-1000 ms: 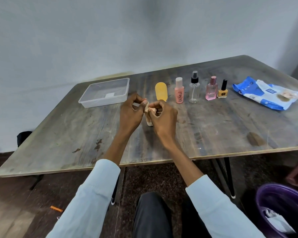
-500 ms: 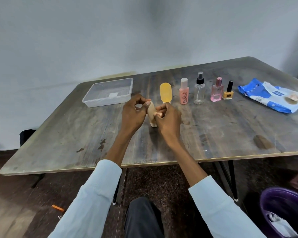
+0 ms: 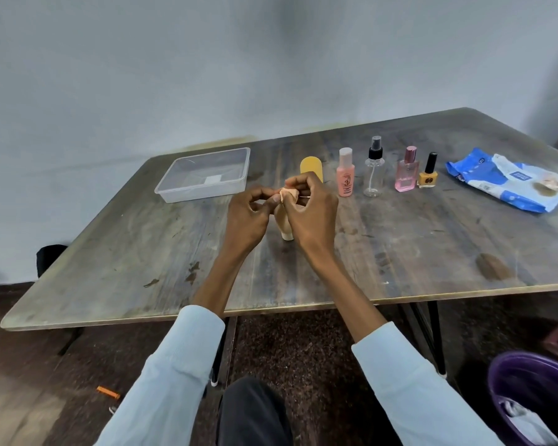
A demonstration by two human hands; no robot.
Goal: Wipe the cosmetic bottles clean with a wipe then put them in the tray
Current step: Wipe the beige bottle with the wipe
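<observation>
**Both hands on a beige bottle**

Head view: the left hand (image 3: 245, 217) and right hand (image 3: 310, 214) curl their fingers around a beige bottle (image 3: 286, 231) and pinch a crumpled wipe (image 3: 288, 194) over its top, above the counter (image 3: 400, 252). The clear tray (image 3: 203, 178) sits behind-left.

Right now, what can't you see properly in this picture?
Head view only:
- The beige bottle in both hands: only its bottom end shows; the left hand and right hand cover the rest.
- The yellow rounded bottle: its lower half sits behind the right hand.
- The purple bin: cut off by the frame's corner.
- Print on the blue and white wipes pack: too small to read.
</observation>
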